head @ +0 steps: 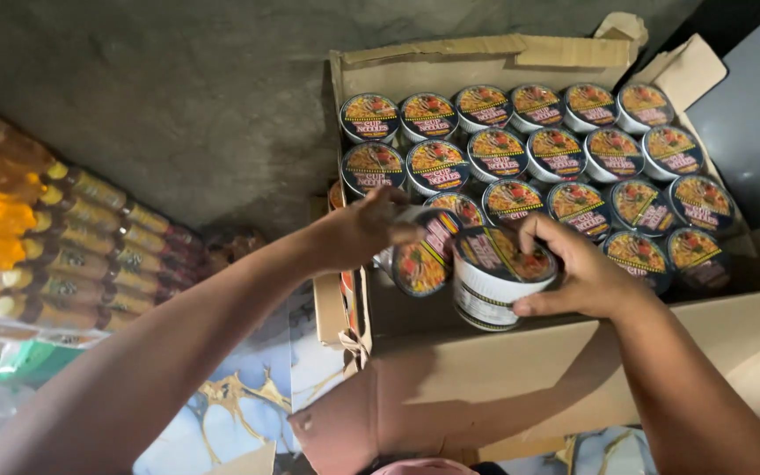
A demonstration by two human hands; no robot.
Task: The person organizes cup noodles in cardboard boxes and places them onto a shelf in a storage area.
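The right hand [587, 277] has its grip closed round a white paper noodle cup with a dark printed foil lid [494, 273], fingers curled over the far rim and thumb pressed low on the near wall. This cup sits at the near left corner of the open brown cardboard carton [485, 369], its lid tipped toward the camera, so its long axis leans from the vertical, base down into the carton and top angled near and up. The left hand [367, 230] reaches in from the left and closes on a second noodle cup [424, 255] just beside the first; that one lies well over on its side, lid facing near and left, axis close to level.

The step in hand looks like handling cups at the carton's near left corner, though whether they are going in or coming out cannot be told. Either way, the next move calls for keeping each cup clear of its neighbour and of the carton wall.

Rows of upright cups [565, 154] fill the far and right parts of the carton. Amber bottles with yellow caps [90, 237] lie stacked at the left.
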